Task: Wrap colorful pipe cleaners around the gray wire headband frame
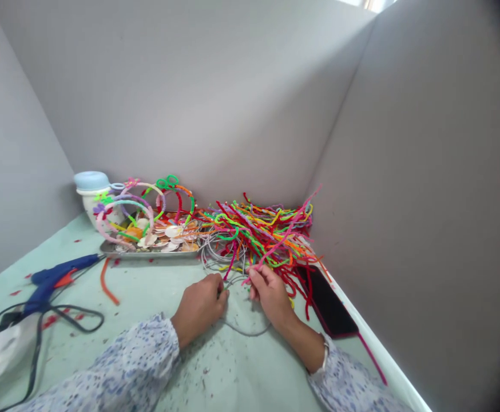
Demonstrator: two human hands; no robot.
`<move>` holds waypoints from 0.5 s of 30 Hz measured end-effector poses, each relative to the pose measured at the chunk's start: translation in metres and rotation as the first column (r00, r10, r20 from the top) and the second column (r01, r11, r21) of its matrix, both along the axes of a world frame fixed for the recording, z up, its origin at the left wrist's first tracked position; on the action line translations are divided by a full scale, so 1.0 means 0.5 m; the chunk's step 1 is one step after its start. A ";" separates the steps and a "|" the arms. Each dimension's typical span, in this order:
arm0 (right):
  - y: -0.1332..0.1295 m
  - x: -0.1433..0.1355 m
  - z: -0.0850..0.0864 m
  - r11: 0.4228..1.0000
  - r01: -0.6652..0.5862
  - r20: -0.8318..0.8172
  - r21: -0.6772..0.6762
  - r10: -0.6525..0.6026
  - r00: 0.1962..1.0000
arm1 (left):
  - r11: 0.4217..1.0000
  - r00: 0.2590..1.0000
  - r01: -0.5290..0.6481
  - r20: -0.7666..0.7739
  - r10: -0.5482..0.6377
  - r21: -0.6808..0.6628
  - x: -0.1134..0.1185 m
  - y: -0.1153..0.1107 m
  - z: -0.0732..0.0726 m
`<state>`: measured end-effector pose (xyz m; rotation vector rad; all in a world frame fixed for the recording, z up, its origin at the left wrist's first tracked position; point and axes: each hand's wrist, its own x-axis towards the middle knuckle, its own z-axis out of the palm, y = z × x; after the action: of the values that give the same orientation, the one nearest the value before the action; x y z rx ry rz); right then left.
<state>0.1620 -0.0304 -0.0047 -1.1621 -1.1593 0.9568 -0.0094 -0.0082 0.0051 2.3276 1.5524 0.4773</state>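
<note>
My left hand (202, 304) is closed on a thin grey hoop (250, 333), which curves below and between my hands. In the fingers of my right hand (271, 294) is a pink pipe cleaner (282, 238), pinched near its lower end; its long free part slants up to the right. Behind my hands lies a heap of colourful pipe cleaners (258, 226), with several grey wire hoops (222, 252) at its left side.
A metal tray (155, 254) holds shells and decorated headbands, with a blue-lidded white jar (93, 194) behind. A blue glue gun (46, 286) and its cord lie left. A black phone (329, 303) lies right. An orange pipe cleaner (107, 283) lies before the tray.
</note>
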 end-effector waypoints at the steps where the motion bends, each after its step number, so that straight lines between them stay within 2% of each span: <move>1: 0.000 0.000 -0.001 1.000 -0.010 0.003 -0.003 0.010 1.000 | 1.000 1.000 0.001 0.004 0.000 -0.006 0.000 0.002 -0.001; 5: 0.002 -0.001 -0.009 0.998 -0.056 0.004 -0.013 0.056 0.998 | 0.999 0.997 -0.012 0.076 0.016 -0.043 -0.002 0.006 -0.005; 9: 0.002 -0.002 -0.014 0.996 -0.092 0.007 -0.008 0.092 0.996 | 0.995 0.967 0.003 0.254 0.022 -0.098 -0.002 0.002 -0.011; 12: -0.001 -0.002 -0.016 0.995 -0.100 -0.010 0.026 0.101 0.995 | 0.979 0.894 0.052 0.445 0.043 -0.198 0.001 0.000 -0.018; 15: -0.005 -0.004 -0.017 0.995 -0.090 -0.037 0.035 0.092 0.995 | 0.938 0.777 0.127 0.620 0.107 -0.322 0.005 0.000 -0.024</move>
<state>0.1599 -0.0327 -0.0133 -1.0670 -1.2012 1.0211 -0.0067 -0.0082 -0.0068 1.6507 1.1676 0.8078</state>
